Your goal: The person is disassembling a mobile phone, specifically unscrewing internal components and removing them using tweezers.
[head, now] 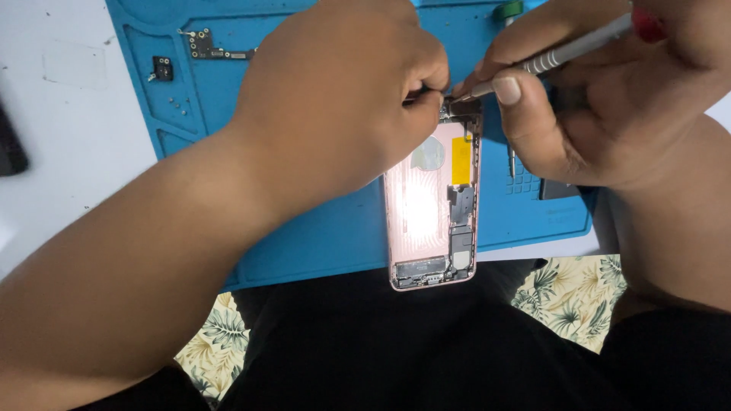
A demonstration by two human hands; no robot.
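Note:
An opened pink phone housing lies lengthwise on a blue repair mat, its near end hanging over the mat's front edge. A yellow patch sits inside it. My left hand is clenched over the housing's far end, fingertips pinching at a small metal part there. My right hand holds a slim grey screwdriver with a red end, its tip meeting the same far corner of the housing.
A small circuit board and a tiny black component rest in the mat's far left compartments. A dark object lies at the left edge of the white table. My lap in black cloth is below.

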